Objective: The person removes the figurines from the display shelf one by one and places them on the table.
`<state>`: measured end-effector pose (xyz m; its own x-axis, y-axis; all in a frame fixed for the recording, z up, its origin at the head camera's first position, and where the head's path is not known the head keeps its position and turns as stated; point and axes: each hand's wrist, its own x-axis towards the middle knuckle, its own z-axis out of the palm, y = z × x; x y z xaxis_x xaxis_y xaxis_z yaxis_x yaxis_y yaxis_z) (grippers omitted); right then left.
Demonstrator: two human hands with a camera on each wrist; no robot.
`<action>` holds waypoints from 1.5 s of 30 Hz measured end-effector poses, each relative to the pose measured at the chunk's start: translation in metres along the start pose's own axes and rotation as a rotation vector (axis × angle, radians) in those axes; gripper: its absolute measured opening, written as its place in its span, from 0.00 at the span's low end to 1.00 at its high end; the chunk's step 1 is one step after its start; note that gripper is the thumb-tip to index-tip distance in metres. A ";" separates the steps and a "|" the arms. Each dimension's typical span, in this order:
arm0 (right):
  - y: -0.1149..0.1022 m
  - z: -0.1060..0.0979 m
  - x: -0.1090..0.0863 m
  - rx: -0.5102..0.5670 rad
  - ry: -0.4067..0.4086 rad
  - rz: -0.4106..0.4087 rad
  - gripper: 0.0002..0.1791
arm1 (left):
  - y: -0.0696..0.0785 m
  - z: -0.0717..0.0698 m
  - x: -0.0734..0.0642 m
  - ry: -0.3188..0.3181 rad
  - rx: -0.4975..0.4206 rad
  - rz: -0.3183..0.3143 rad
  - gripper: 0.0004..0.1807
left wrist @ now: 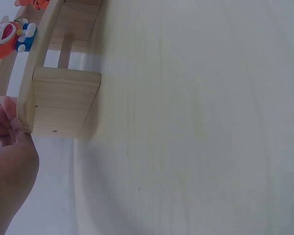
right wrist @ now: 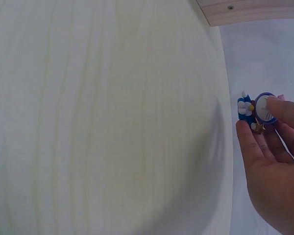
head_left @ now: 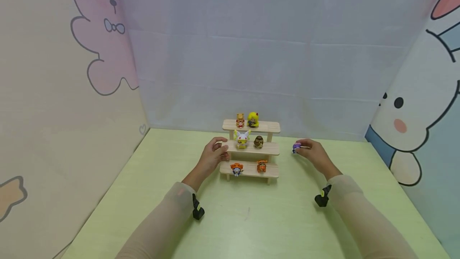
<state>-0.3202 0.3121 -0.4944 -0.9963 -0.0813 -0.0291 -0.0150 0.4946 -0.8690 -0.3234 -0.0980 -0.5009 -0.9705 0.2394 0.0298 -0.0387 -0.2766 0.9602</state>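
Note:
A three-tier wooden display stand (head_left: 230,147) holds two small figurines on each tier. My left hand (head_left: 212,154) grips the left end of its middle tier; in the left wrist view the curled fingers (left wrist: 10,110) are at the board's end. To the right of the stand, my right hand (head_left: 316,155) pinches a small figurine (right wrist: 262,111) between thumb and fingers. This figurine has a purple hood, a white face and a blue body, and is held apart from the stand.
On the top tier are an orange-brown figurine (head_left: 240,120) and a yellow-haired one (head_left: 253,120). A white-eared figurine (head_left: 242,140) and a brown one (head_left: 258,142) occupy the middle. Below sit an orange-hooded figurine (head_left: 236,169) and a tiger-like one (head_left: 261,166). A pale table (head_left: 244,223) meets the cloth backdrop (head_left: 230,59).

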 end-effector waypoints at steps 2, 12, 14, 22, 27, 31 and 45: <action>0.002 0.001 0.000 0.002 0.003 0.009 0.28 | 0.000 0.000 0.000 0.002 -0.002 -0.002 0.16; 0.005 0.004 -0.001 0.019 -0.007 0.003 0.27 | 0.001 0.002 -0.003 -0.005 -0.003 0.006 0.16; 0.006 0.004 -0.001 0.024 -0.009 0.004 0.27 | 0.001 0.001 -0.003 -0.009 -0.006 0.008 0.16; 0.012 0.004 0.000 -0.042 -0.004 0.027 0.28 | 0.002 0.001 -0.002 -0.011 -0.010 0.005 0.15; 0.015 0.004 0.000 -0.035 -0.007 0.017 0.27 | 0.001 0.001 -0.002 -0.011 -0.005 0.010 0.16; 0.015 0.004 0.001 -0.057 -0.004 0.011 0.27 | 0.001 0.001 -0.002 -0.013 -0.004 0.015 0.16; 0.010 -0.003 -0.001 -0.020 -0.021 -0.026 0.29 | 0.002 0.001 -0.002 -0.009 0.007 0.004 0.17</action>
<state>-0.3192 0.3202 -0.5015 -0.9935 -0.1126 -0.0172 -0.0428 0.5090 -0.8597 -0.3212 -0.0979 -0.4989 -0.9684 0.2465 0.0364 -0.0328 -0.2712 0.9620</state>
